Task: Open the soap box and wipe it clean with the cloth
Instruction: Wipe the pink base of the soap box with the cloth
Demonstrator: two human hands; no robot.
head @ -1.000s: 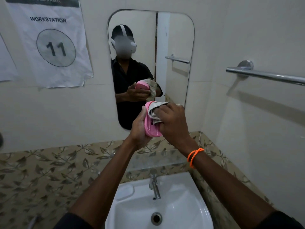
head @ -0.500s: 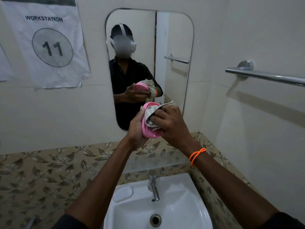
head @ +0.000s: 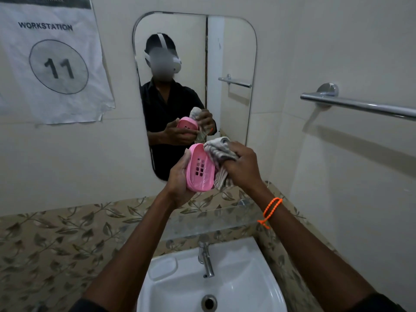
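Note:
A pink soap box tray (head: 200,170) with drain slots faces me, held up in front of the mirror. My left hand (head: 179,181) grips it from behind and below, thumb along its left rim. My right hand (head: 242,164) clutches a bunched grey-white cloth (head: 219,152), which touches the tray's upper right edge and hangs down beside it. No lid of the soap box is in sight.
A white sink (head: 247,287) with a chrome tap (head: 206,260) lies below my arms. A glass shelf (head: 216,219) runs above it. A mirror (head: 227,52) hangs ahead, and a towel rail (head: 360,106) juts from the right wall.
The tray has turned so its slotted inside faces me. My right hand has drawn the cloth out of the tray to its upper right edge.

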